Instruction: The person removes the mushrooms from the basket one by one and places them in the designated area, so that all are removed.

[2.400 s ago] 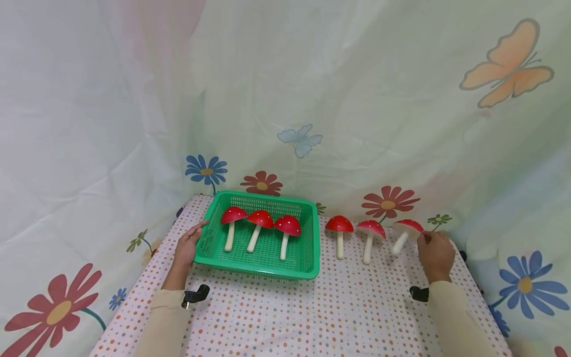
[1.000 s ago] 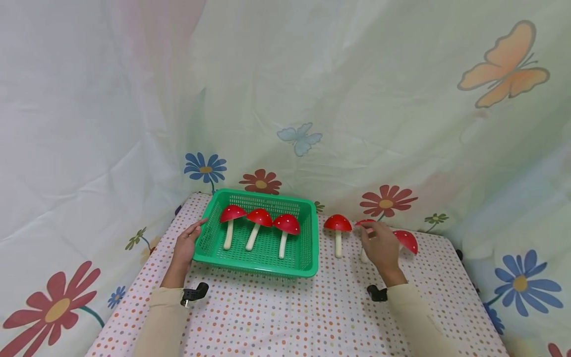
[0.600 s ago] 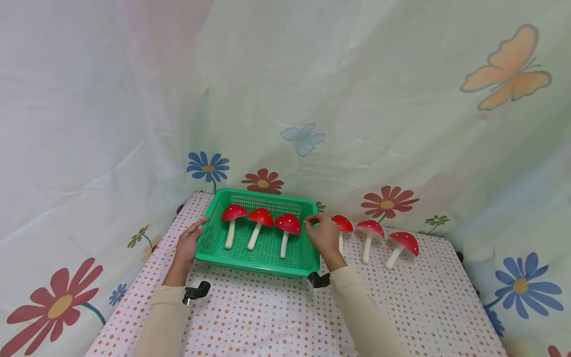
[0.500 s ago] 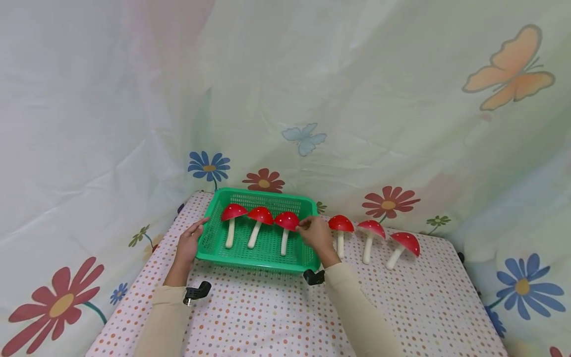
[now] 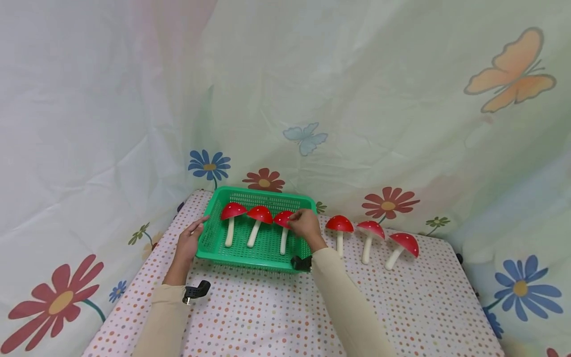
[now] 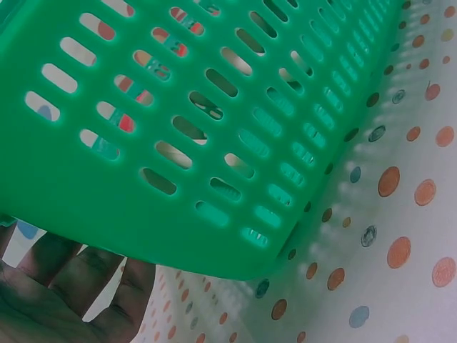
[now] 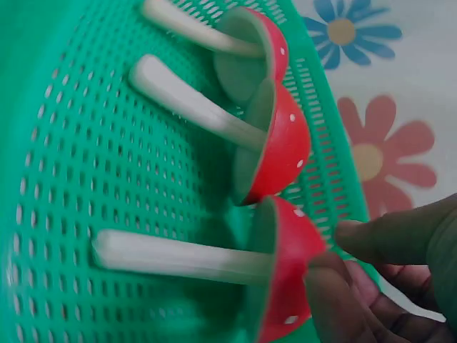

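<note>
A green perforated plastic basket (image 5: 250, 263) holds three toy mushrooms with red, white-dotted caps and white stems: a left one (image 5: 230, 233), a middle one (image 5: 255, 234) and a right one (image 5: 283, 241). My left hand (image 5: 187, 244) lies against the basket's left side, fingers fairly straight; in the left wrist view its fingers (image 6: 86, 275) pass behind the rim. Over the basket's right side, my right hand (image 5: 306, 227) reaches to the right mushroom's cap. In the right wrist view a finger (image 7: 332, 296) overlaps that cap (image 7: 289, 275), while the thumb (image 7: 378, 239) stands apart from it.
On the dotted tablecloth (image 5: 250, 317) right of the basket lie three more red mushrooms: a near one (image 5: 339, 224), a middle one (image 5: 371, 229) and a far right one (image 5: 405, 243). A flower-printed cloth (image 5: 357, 99) hangs behind the table.
My right hand let go of the far right mushroom, leaving it on the table, then moved left past the others to the basket's right mushroom. The left hand stays at the basket.
</note>
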Action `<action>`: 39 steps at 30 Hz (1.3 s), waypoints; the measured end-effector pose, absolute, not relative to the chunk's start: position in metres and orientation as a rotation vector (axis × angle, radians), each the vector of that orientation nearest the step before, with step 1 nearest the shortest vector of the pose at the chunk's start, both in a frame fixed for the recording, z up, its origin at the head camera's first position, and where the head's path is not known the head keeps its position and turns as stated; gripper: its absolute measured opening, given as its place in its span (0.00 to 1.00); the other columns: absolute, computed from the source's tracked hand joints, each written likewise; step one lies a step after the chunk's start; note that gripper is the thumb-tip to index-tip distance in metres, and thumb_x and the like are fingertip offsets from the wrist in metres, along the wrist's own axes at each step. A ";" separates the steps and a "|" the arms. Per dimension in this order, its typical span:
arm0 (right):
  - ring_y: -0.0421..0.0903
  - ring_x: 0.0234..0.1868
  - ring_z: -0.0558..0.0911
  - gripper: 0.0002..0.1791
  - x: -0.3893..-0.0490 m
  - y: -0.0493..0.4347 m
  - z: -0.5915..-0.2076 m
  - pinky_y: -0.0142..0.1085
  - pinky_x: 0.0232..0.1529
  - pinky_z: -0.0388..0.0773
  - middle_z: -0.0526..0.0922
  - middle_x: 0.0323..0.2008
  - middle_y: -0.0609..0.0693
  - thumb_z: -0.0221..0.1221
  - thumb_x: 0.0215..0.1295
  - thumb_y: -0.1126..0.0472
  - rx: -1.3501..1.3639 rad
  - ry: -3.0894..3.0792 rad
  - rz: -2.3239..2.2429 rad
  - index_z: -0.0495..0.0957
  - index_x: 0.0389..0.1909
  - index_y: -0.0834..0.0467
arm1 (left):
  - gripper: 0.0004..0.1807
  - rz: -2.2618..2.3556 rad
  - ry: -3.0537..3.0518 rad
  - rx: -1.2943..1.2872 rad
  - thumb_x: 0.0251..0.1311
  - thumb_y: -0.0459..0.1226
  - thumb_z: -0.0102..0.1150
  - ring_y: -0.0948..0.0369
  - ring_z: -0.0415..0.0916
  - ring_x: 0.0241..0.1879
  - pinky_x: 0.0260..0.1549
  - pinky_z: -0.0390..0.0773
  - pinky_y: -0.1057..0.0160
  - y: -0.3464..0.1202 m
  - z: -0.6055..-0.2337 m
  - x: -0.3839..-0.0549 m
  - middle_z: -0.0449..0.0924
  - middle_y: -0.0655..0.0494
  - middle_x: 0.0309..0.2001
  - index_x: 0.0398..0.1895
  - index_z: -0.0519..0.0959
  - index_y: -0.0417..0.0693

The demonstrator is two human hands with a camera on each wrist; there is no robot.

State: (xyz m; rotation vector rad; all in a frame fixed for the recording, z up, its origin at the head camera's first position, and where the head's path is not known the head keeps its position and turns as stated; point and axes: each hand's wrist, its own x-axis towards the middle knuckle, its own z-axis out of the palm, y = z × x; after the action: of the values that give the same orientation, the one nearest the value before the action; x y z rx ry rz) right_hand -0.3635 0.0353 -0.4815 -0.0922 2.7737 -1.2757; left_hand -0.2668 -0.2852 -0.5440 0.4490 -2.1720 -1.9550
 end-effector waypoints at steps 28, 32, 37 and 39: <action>0.52 0.40 0.82 0.10 -0.381 0.025 -0.505 0.45 0.44 0.83 0.85 0.41 0.58 0.66 0.60 0.62 -0.206 3.102 -0.955 0.79 0.40 0.62 | 0.23 -1.970 -2.158 0.450 0.77 0.44 0.43 0.48 0.45 0.78 0.75 0.46 0.41 -0.280 -0.539 -0.267 0.53 0.51 0.78 0.70 0.69 0.52; 0.49 0.35 0.84 0.08 -0.385 0.029 -0.503 0.42 0.36 0.84 0.88 0.38 0.55 0.65 0.62 0.60 -0.264 3.175 -0.906 0.85 0.38 0.60 | 0.23 -1.963 -2.157 0.472 0.77 0.44 0.43 0.47 0.45 0.78 0.75 0.47 0.41 -0.281 -0.539 -0.266 0.53 0.50 0.78 0.70 0.69 0.52; 0.44 0.25 0.81 0.08 -0.389 0.037 -0.501 0.37 0.25 0.78 0.89 0.30 0.52 0.65 0.64 0.59 -0.370 3.213 -0.854 0.88 0.32 0.59 | 0.23 -1.958 -2.166 0.476 0.77 0.46 0.43 0.47 0.44 0.78 0.75 0.46 0.41 -0.282 -0.541 -0.266 0.53 0.51 0.78 0.71 0.69 0.52; 0.44 0.22 0.78 0.08 -0.390 0.039 -0.502 0.34 0.22 0.73 0.89 0.28 0.52 0.65 0.64 0.60 -0.406 3.213 -0.860 0.89 0.30 0.59 | 0.23 -1.957 -2.175 0.476 0.77 0.46 0.42 0.48 0.43 0.78 0.75 0.45 0.41 -0.283 -0.543 -0.265 0.53 0.52 0.78 0.71 0.69 0.53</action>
State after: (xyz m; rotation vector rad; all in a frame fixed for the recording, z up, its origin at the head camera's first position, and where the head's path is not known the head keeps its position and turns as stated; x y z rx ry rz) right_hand -0.3898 0.0390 -0.5024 -0.4057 3.2134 -0.8599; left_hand -0.2650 -0.2829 -0.5425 0.4757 -2.1754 -1.9571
